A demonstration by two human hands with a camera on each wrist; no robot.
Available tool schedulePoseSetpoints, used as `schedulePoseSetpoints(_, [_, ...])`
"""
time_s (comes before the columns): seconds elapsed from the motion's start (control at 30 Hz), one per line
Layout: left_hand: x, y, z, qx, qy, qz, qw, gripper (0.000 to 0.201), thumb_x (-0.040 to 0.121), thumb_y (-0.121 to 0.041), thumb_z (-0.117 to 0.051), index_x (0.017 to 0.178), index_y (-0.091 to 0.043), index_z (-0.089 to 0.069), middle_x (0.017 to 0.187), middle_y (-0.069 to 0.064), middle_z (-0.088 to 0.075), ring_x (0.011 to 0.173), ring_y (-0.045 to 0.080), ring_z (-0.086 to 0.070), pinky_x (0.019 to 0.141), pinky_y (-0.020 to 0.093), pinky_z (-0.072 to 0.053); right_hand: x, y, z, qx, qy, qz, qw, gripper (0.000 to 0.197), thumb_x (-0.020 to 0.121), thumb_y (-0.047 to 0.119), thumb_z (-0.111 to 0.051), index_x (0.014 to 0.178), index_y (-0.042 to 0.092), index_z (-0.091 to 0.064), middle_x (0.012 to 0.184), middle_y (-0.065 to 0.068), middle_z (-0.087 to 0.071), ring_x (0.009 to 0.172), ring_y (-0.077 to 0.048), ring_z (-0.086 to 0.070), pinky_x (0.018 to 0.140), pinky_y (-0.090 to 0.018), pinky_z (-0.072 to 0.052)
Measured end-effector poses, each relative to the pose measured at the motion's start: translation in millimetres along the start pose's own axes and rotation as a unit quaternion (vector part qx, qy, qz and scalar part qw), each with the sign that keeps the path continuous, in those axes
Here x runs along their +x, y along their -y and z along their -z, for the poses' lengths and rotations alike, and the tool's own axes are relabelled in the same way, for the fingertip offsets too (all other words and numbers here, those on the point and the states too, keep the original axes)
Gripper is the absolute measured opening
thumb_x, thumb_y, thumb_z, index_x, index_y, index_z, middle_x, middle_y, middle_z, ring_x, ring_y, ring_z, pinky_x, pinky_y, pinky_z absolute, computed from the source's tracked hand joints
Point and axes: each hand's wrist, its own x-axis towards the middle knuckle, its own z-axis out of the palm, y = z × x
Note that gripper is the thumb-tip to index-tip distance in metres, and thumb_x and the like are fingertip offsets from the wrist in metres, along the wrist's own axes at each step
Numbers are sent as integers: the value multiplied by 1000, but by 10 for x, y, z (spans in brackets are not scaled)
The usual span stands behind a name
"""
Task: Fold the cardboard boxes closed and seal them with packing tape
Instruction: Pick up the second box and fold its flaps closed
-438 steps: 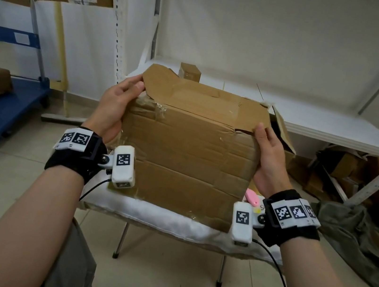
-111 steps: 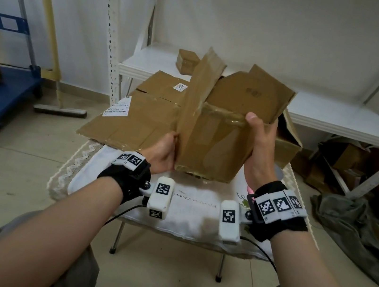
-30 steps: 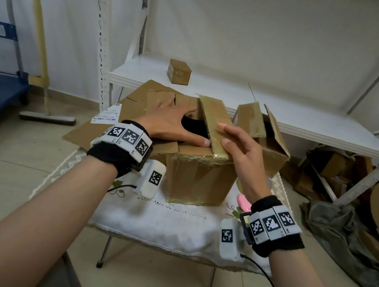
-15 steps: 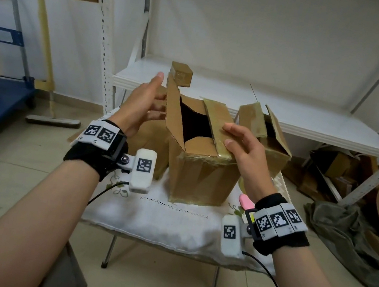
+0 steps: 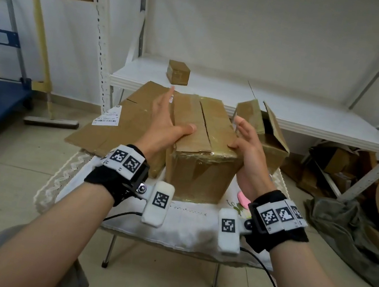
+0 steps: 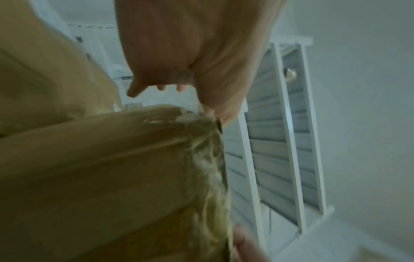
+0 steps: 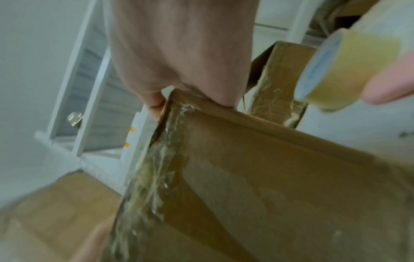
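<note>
**Flaps down, no tape on the seam yet**

Table nearest, white cloth over it; cardboard box stands on the cloth, dead centre, between both wrists; left hand flat along the box's left side, fingers straight and together, thumb laid over the top left flap; right hand cupped at the near right top corner, fingers loosely spread, thumb touching the edge; neither hand really grips.

Risks, as I judge them: flaps likely spring back open once either hand lifts for tape; the centre seam runs skewed, so flaps may overlap or gap and new tape would bridge badly; old wrinkled tape on the corners gives poor adhesion; box is light-looking, may slide on the cloth under a one-handed press.

Box look: brown, worn, creased; yellowed tape residue along near top edge and corners; both top flaps lie flat, seam visible, unsealed.

Tape roll shows in the right wrist view, just right of the box; pink object beside it, can't identify; second open box behind right; flattened cardboard behind left; small box on the shelf furthest back.
</note>
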Motion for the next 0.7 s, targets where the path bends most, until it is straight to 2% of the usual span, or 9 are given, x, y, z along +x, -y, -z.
schedulePoseSetpoints(0.07, [-22, 3, 40, -112, 14, 102, 988, 116, 71, -26, -88, 156, -39, -9, 149, -6, -32, 123, 18, -52, 102, 45, -49, 42, -23, 68, 46, -7, -40, 998, 59, 88, -2, -54, 140, 24, -52, 139, -2, -57, 120, -23, -61, 92, -37, -55])
schedulePoseSetpoints(0.13, [-29, 80, 44, -177, 65, 189, 964, 101, 76, -31, -84, 154, -36, -20, 133, -3, -53, 105, 24, -65, 78, 43, -59, 47, -77, 90, 57, 24, -90, 994, 53, 89, 16, -60, 141, 17, -52, 134, -11, -63, 113, -26, -63, 89, -39, -54])
schedulePoseSetpoints(0.2, [-31, 144, 12, -174, 109, 221, 954, 79, 72, -48, -82, 140, -35, -44, 121, 4, -68, 107, 29, -67, 81, 45, -57, 32, -118, 86, 46, 53, -133, 989, 50, 93, 33, -57, 137, 11, -57, 120, -16, -69, 106, -28, -62, 87, -39, -52])
schedulePoseSetpoints(0.27, [-33, 184, -8, -172, 132, 230, 949, 73, 66, -60, -80, 130, -34, -55, 113, 7, -71, 103, 29, -67, 81, 43, -55, 54, -134, 102, 45, 67, -152, 985, 51, 93, 42, -56, 135, 12, -61, 119, -17, -69, 105, -28, -62, 88, -40, -50])
schedulePoseSetpoints(0.37, [-73, 186, 25, -201, 132, 238, 941, 66, 79, -58, -71, 131, -22, -54, 92, 5, -69, 69, 18, -67, 59, 29, -53, 86, -147, 139, 44, 84, -178, 979, 58, 90, 53, -56, 134, 17, -62, 122, -16, -67, 107, -27, -62, 93, -42, -49])
schedulePoseSetpoints(0.43, [-95, 219, 50, -212, 150, 258, 931, 61, 81, -59, -66, 128, -21, -56, 91, 7, -70, 69, 21, -69, 61, 36, -55, 96, -196, 162, 31, 79, -211, 974, 68, 83, 65, -60, 133, 19, -65, 123, -11, -69, 113, -27, -63, 103, -46, -46])
schedulePoseSetpoints(0.57, [-116, 237, 59, -222, 171, 287, 916, 63, 78, -68, -63, 122, -22, -60, 90, 8, -70, 67, 24, -69, 84, 56, -53, 98, -263, 203, 27, 71, -253, 965, 81, 70, 79, -67, 129, 23, -68, 126, -13, -70, 126, -32, -60, 110, -56, -40])
schedulePoseSetpoints(0.63, [-120, 231, 54, -224, 173, 296, 912, 67, 76, -71, -64, 122, -22, -61, 100, 10, -61, 72, 25, -67, 84, 53, -53, 99, -267, 206, 22, 70, -258, 963, 86, 66, 80, -70, 131, 25, -66, 127, -12, -70, 126, -33, -60, 110, -58, -39])
schedulePoseSetpoints(0.7, [-151, 185, 64, -215, 167, 296, 916, 69, 77, -70, -63, 123, -19, -60, 99, 10, -69, 76, 27, -70, 76, 49, -55, 103, -258, 198, 2, 69, -259, 963, 92, 61, 81, -74, 134, 27, -62, 129, -11, -69, 126, -34, -60, 109, -60, -40])
